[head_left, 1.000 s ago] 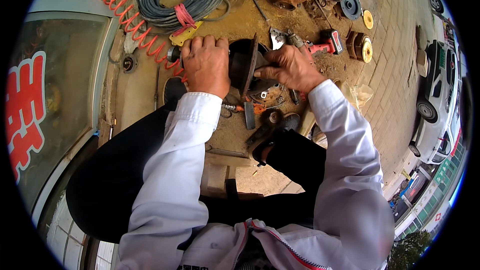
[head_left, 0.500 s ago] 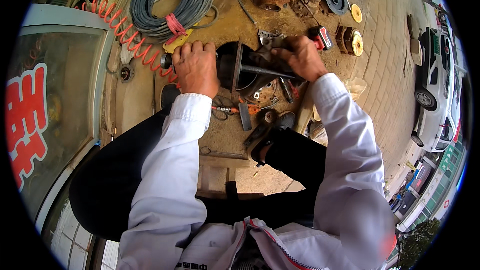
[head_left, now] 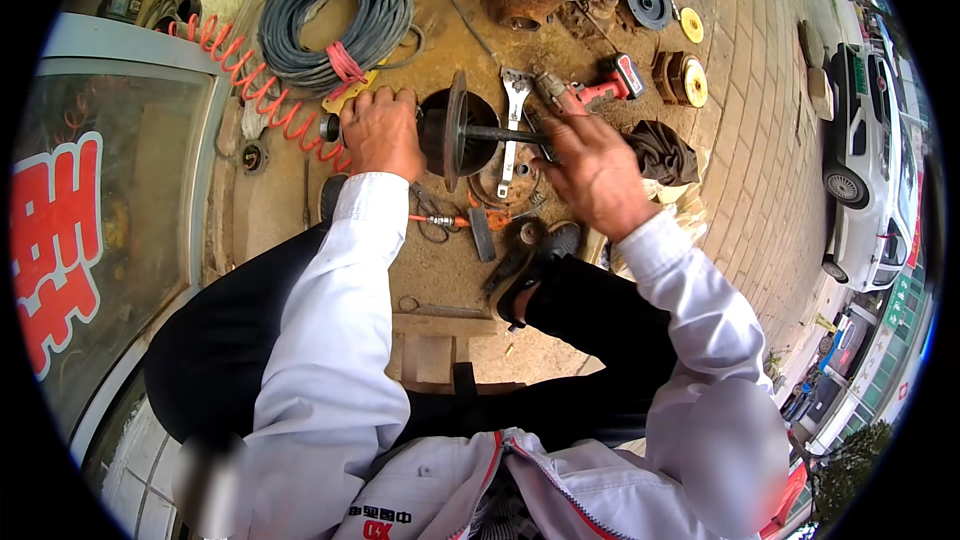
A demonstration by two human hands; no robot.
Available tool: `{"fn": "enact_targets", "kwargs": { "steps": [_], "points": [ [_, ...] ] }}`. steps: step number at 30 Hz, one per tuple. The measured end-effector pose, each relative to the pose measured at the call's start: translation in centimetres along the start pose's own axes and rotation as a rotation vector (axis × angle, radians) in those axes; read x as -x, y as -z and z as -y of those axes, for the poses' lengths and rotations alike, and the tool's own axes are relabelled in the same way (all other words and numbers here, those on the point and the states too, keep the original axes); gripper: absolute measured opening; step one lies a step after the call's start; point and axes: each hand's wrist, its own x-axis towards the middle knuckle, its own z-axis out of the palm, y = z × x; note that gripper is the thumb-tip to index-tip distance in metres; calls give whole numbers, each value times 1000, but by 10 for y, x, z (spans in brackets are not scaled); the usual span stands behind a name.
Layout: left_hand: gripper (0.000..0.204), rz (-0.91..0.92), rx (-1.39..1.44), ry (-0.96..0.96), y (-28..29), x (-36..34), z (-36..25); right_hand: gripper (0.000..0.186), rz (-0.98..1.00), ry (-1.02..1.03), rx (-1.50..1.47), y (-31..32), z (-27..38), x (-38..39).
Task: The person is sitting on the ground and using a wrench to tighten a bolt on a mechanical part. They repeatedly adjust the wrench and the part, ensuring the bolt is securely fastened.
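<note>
Over the last second the disc (head_left: pixel 455 130) had turned edge-on between the hands, left hand (head_left: pixel 382 132) gripping its hub end, right hand (head_left: pixel 590 168) closed on the shaft (head_left: pixel 505 134).

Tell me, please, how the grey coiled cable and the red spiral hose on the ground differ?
The grey cable lies in one round bundle, tied with a pink strap; the red spiral hose stretches out in a loose line of springy turns. The cable is dull grey, the hose bright red. Both lie beyond the left hand.
</note>
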Motion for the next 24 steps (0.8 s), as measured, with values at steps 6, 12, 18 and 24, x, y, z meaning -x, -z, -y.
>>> {"fn": "enact_targets", "kwargs": {
  "steps": [6, 12, 18, 24],
  "points": [
    [43, -34, -39, -26, -2, 3, -6, 16, 185, -181, -199, -70, 44, -42],
    [45, -24, -56, -21, -1, 3, -4, 25, 485, -273, -828, -63, -14, -52],
    [50, 10, -35, -10, 3, 1, -9, 21, 403, -164, -610, -51, -15, -46],
    [47, -30, -41, -19, 1, 2, -6, 22, 331, -153, -458, -62, 12, -51]
  ]
}}
